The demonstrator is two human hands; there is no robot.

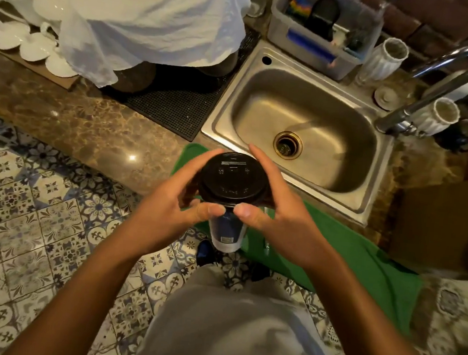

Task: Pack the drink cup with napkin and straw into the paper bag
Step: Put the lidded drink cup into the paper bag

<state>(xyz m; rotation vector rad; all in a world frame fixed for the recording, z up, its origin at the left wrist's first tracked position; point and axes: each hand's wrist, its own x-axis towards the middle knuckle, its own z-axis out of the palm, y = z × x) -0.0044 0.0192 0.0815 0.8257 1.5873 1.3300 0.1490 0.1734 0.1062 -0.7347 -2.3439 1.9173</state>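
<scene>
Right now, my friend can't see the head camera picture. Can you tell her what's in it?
Two bare hands, left hand and right hand, hold a drink cup with a black lid above a green cloth, beside a steel sink on a marble counter.

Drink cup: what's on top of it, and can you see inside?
A black lid caps the drink cup, with the left hand and right hand around its rim. The contents are hidden by the lid.
</scene>
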